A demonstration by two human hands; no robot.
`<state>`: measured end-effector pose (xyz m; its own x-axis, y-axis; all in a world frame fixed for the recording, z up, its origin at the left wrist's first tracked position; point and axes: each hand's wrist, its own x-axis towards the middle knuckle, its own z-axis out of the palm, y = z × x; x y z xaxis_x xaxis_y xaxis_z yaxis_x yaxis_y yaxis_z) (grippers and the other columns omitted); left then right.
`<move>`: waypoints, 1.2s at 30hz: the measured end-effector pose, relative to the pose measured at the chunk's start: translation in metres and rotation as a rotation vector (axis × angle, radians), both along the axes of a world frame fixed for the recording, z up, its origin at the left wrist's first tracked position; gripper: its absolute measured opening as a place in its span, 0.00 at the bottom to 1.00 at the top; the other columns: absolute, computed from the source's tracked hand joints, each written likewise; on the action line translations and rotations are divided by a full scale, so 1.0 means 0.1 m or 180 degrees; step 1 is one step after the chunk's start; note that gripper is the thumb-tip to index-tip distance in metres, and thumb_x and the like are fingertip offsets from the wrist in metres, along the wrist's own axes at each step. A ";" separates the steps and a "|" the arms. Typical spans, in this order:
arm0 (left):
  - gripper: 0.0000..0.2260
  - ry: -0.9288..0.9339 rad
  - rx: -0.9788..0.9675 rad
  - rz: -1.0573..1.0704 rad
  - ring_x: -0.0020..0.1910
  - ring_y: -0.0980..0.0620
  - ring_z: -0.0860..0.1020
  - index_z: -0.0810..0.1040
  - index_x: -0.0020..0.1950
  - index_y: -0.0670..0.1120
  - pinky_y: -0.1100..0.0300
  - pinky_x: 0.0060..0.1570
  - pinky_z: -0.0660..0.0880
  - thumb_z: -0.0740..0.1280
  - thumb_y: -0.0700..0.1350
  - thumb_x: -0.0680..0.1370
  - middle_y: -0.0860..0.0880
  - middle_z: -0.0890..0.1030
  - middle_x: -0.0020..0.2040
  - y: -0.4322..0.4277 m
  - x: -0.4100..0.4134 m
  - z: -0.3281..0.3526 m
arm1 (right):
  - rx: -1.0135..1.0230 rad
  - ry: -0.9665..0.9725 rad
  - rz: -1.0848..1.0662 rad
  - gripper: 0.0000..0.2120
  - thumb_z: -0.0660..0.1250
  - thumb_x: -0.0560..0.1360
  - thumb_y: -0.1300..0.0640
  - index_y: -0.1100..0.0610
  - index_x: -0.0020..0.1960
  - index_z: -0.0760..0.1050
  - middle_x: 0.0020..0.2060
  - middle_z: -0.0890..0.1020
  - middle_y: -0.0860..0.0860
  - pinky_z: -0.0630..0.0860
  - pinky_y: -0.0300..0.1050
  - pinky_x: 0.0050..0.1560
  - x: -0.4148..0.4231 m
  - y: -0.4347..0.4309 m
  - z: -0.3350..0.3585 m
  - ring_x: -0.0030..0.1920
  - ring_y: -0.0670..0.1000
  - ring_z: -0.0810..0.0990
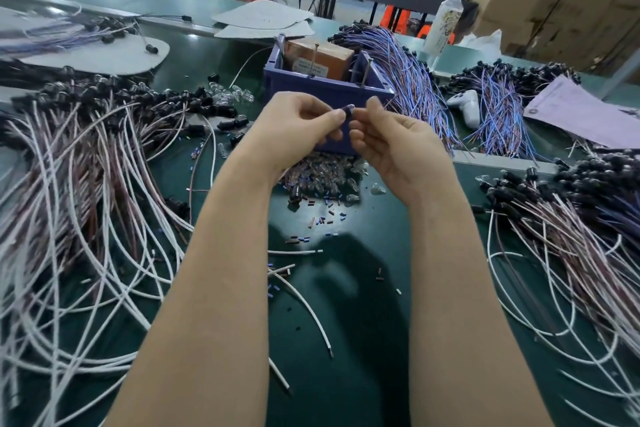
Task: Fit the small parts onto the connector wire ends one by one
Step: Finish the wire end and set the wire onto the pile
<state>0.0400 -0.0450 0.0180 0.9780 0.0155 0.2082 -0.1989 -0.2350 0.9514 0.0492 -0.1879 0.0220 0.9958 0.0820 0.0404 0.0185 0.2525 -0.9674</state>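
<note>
Above a dark green worktable (346, 305), the left hand (304, 121) pinches a small black cylindrical connector (345, 113), its long axis pointing rightward at the right hand (398, 140) just beside it, whose thumb and forefinger pinch what seems a tiny clear bulb (352, 108) at its mouth

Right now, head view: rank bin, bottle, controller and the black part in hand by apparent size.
1. bin
2. bottle, which stands farther back, so its true size against the controller is unsure
3. controller
4. black part, clearly smallest
</note>
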 end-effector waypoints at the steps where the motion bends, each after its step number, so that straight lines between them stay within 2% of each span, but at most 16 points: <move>1: 0.05 0.0022 0.0023 -0.0050 0.27 0.67 0.74 0.81 0.43 0.49 0.75 0.30 0.69 0.67 0.46 0.78 0.56 0.81 0.32 -0.01 -0.01 -0.01 | -0.0065 -0.0032 0.0032 0.10 0.63 0.79 0.60 0.63 0.41 0.77 0.29 0.79 0.52 0.77 0.34 0.34 -0.01 0.01 -0.01 0.30 0.46 0.77; 5: 0.06 0.0048 0.0097 -0.0151 0.28 0.66 0.74 0.83 0.47 0.43 0.75 0.31 0.69 0.67 0.44 0.78 0.52 0.81 0.33 -0.08 -0.01 -0.02 | 0.0073 0.0017 0.0056 0.10 0.62 0.79 0.63 0.63 0.40 0.76 0.28 0.77 0.52 0.73 0.33 0.32 -0.01 0.03 -0.08 0.30 0.47 0.75; 8: 0.07 0.0026 0.0110 -0.0122 0.32 0.63 0.78 0.83 0.47 0.40 0.72 0.36 0.72 0.68 0.42 0.77 0.49 0.82 0.36 -0.08 -0.01 -0.04 | 0.0480 0.0495 0.0045 0.12 0.60 0.80 0.63 0.63 0.38 0.74 0.25 0.76 0.51 0.70 0.32 0.26 0.02 0.10 -0.13 0.25 0.45 0.75; 10: 0.06 0.0088 0.0216 -0.0039 0.36 0.59 0.80 0.83 0.45 0.41 0.66 0.43 0.76 0.68 0.42 0.77 0.48 0.83 0.37 -0.08 0.00 -0.07 | 0.0640 0.0787 -0.0027 0.14 0.59 0.80 0.62 0.62 0.37 0.73 0.25 0.76 0.52 0.68 0.33 0.23 0.04 0.18 -0.15 0.23 0.44 0.74; 11: 0.06 0.0144 0.0296 0.0035 0.39 0.55 0.81 0.83 0.45 0.41 0.61 0.47 0.77 0.68 0.42 0.77 0.47 0.84 0.38 -0.08 0.01 -0.08 | 0.0474 0.0744 -0.0112 0.14 0.59 0.80 0.62 0.62 0.37 0.73 0.26 0.76 0.52 0.69 0.33 0.25 0.04 0.22 -0.17 0.24 0.45 0.74; 13: 0.08 0.0256 0.0455 0.0252 0.45 0.49 0.82 0.83 0.45 0.41 0.53 0.53 0.78 0.68 0.44 0.76 0.45 0.84 0.41 -0.10 0.04 -0.08 | -0.0659 0.0138 -0.0499 0.12 0.60 0.80 0.61 0.62 0.40 0.75 0.30 0.78 0.52 0.73 0.39 0.33 0.04 0.26 -0.22 0.31 0.48 0.78; 15: 0.09 0.0318 0.0686 0.0469 0.45 0.49 0.82 0.82 0.44 0.42 0.54 0.50 0.78 0.68 0.47 0.75 0.45 0.84 0.42 -0.13 0.05 -0.07 | -0.1857 -0.0657 -0.0984 0.09 0.62 0.79 0.59 0.61 0.45 0.77 0.37 0.79 0.52 0.75 0.45 0.43 0.05 0.27 -0.25 0.40 0.52 0.78; 16: 0.08 0.0336 0.0854 0.0527 0.44 0.49 0.81 0.82 0.43 0.43 0.57 0.46 0.77 0.68 0.48 0.75 0.46 0.83 0.42 -0.13 0.05 -0.06 | -0.2011 -0.0809 -0.1133 0.08 0.62 0.79 0.59 0.61 0.46 0.78 0.38 0.79 0.52 0.74 0.46 0.45 0.05 0.25 -0.26 0.42 0.52 0.78; 19: 0.09 0.0343 0.0998 0.0454 0.37 0.52 0.77 0.79 0.38 0.47 0.61 0.40 0.71 0.68 0.48 0.76 0.49 0.83 0.38 -0.10 0.01 -0.02 | -0.1354 -0.0404 -0.1075 0.10 0.60 0.80 0.61 0.59 0.42 0.76 0.33 0.75 0.49 0.71 0.42 0.37 0.08 0.12 -0.25 0.33 0.46 0.72; 21: 0.08 0.0262 0.0771 0.0413 0.38 0.53 0.79 0.79 0.37 0.48 0.60 0.42 0.74 0.68 0.47 0.76 0.51 0.83 0.36 -0.07 0.00 0.00 | -0.0773 -0.0024 -0.0757 0.13 0.60 0.80 0.59 0.59 0.39 0.75 0.31 0.74 0.50 0.68 0.37 0.33 0.07 0.05 -0.24 0.29 0.44 0.69; 23: 0.07 0.0212 0.0691 0.0361 0.40 0.52 0.81 0.80 0.40 0.47 0.58 0.46 0.77 0.67 0.46 0.77 0.50 0.84 0.37 -0.06 -0.01 0.02 | -0.0390 0.0080 -0.0368 0.12 0.63 0.79 0.56 0.60 0.40 0.76 0.31 0.75 0.50 0.68 0.35 0.32 0.05 0.04 -0.24 0.29 0.44 0.69; 26: 0.06 0.0224 0.0768 0.0144 0.44 0.49 0.81 0.81 0.45 0.45 0.52 0.53 0.78 0.67 0.45 0.78 0.47 0.83 0.40 -0.07 -0.01 -0.01 | -0.0194 0.0055 -0.0036 0.08 0.64 0.78 0.62 0.61 0.41 0.77 0.30 0.77 0.50 0.70 0.32 0.31 0.03 0.07 -0.23 0.29 0.44 0.71; 28: 0.05 0.0166 0.0729 0.0046 0.43 0.50 0.81 0.81 0.46 0.45 0.51 0.54 0.78 0.67 0.45 0.78 0.47 0.83 0.40 -0.07 -0.02 -0.01 | -0.0002 0.0137 -0.0029 0.07 0.64 0.77 0.63 0.61 0.41 0.76 0.29 0.77 0.50 0.69 0.32 0.29 0.03 0.07 -0.22 0.28 0.44 0.71; 30: 0.05 0.0119 0.0727 0.0018 0.41 0.51 0.80 0.80 0.45 0.45 0.54 0.51 0.78 0.66 0.44 0.78 0.48 0.83 0.38 -0.08 -0.02 -0.01 | -0.0012 0.0149 0.0042 0.07 0.64 0.78 0.63 0.62 0.41 0.76 0.28 0.76 0.49 0.68 0.31 0.28 0.04 0.04 -0.23 0.27 0.43 0.70; 33: 0.04 0.0101 0.0815 0.0010 0.39 0.53 0.79 0.80 0.45 0.46 0.59 0.41 0.74 0.66 0.45 0.78 0.50 0.82 0.37 -0.09 -0.02 -0.03 | -0.0012 0.0144 0.0061 0.09 0.64 0.78 0.63 0.62 0.39 0.75 0.26 0.77 0.48 0.69 0.31 0.28 0.05 0.02 -0.22 0.26 0.42 0.71; 36: 0.05 0.0044 0.0781 -0.0132 0.39 0.53 0.79 0.80 0.46 0.44 0.59 0.42 0.74 0.66 0.45 0.78 0.49 0.83 0.38 -0.11 -0.04 -0.01 | 0.0420 0.0369 -0.0083 0.14 0.64 0.77 0.64 0.60 0.33 0.76 0.24 0.76 0.49 0.70 0.31 0.27 0.08 0.06 -0.21 0.24 0.42 0.71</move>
